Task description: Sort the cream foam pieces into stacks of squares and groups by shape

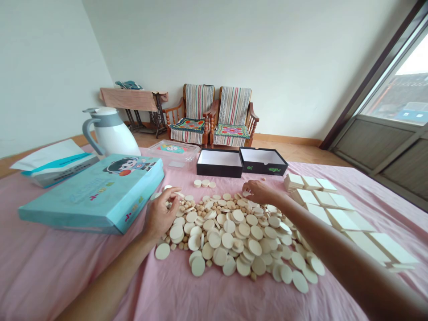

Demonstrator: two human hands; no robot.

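A wide heap of pale round wooden discs (229, 240), with small wooden beads or cubes (200, 207) mixed in, lies on the pink cloth. My left hand (163, 213) is at the heap's left edge, thumb and fingers apart, with nothing gripped that I can see. At the far edge of the heap, my right hand (259, 192) is closed, its fingertips on a wooden disc (246, 193). A short row of disc stacks (204, 183) stands on the cloth between and beyond my hands.
Two black open boxes (219, 169) and a clear plastic box (174, 154) stand beyond the heap. On the left are a light-blue box (90, 191), a packet (56, 162) and a white jug (115, 133). Square wooden pieces (341, 218) are stacked beyond my right forearm.
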